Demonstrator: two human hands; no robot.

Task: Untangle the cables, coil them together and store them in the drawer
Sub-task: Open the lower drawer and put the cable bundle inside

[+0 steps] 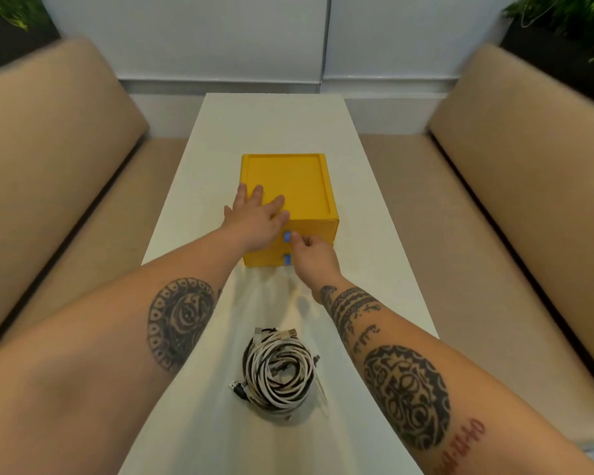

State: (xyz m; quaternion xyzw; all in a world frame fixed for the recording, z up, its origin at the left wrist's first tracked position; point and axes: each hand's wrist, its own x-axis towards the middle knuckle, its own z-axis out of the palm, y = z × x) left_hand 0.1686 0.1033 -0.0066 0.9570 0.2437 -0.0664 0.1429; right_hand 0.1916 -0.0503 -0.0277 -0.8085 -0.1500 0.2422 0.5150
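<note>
Yellow plastic two-drawer box (288, 186) sits at twelve o'clock; the left hand (254, 217) lies spread flat on its lid while the right hand (311, 252) pinches the upper blue drawer tab (287, 236). Brace firmly and pull straight toward six o'clock, where the coiled black-and-white cables (278, 371) wait on the white table (275, 121).

The left hand (254, 221) hides part of the yellow drawer box's (288, 180) front.

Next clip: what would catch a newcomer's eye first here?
The yellow drawer box mid-table, with the left hand flat on its top and the right hand at the upper blue pull tab. Nearer the camera, the coiled black and white cables lie on the white table.
</note>
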